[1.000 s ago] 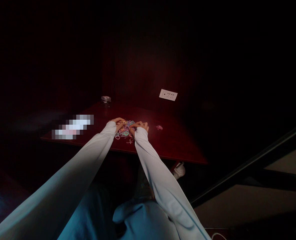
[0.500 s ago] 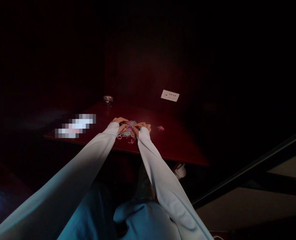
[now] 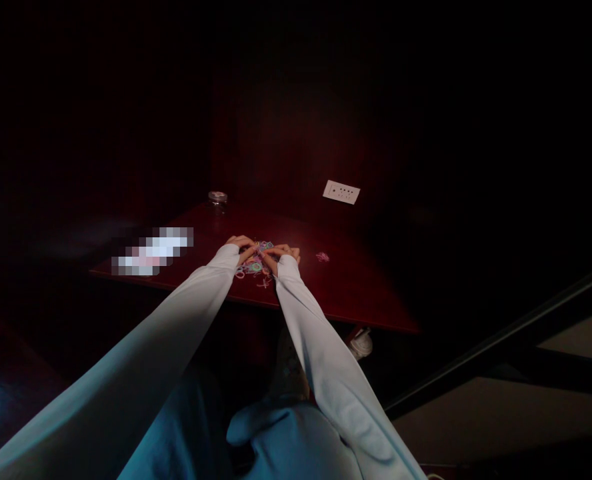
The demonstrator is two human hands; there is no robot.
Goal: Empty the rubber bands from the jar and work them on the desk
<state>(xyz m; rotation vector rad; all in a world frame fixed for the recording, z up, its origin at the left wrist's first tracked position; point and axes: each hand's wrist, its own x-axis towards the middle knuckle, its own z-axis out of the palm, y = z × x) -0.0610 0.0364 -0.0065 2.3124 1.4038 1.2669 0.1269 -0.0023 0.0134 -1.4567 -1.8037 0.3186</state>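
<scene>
Well, the coloured bands (image 3: pixel 255 268) lie in a loose pile on the dark red table (image 3: pixel 361 293), close to its near edge, with a few strays toward that edge. The left hand (image 3: pixel 242 245) comes in at the pile's left side and the right hand (image 3: pixel 285 255) at its right, both with bent fingers, the tips nearly meeting over the middle. The hands hide part of the pile, and the tips are too small and dim to tell whether either one pinches a band or is merely touching the heap.

Off to the right, apart from the pile, sits a small pink bunch (image 3: pixel 323 257), with bare tabletop between it and the right hand. A clear jar (image 3: pixel 218 200) stands toward the back, left of the pile and well away from both hands. Nearer the left end is a bright patch (image 3: pixel 151 252), pixelated, so what it is cannot be told. Behind the table, a white socket plate (image 3: pixel 341 192) is set on the dark wall (image 3: pixel 296 147). Long pale sleeves (image 3: pixel 321 327) cross the near edge, covering parts of it. Below the right part of the table, something whitish (image 3: pixel 361 344) shows, only partly visible.
</scene>
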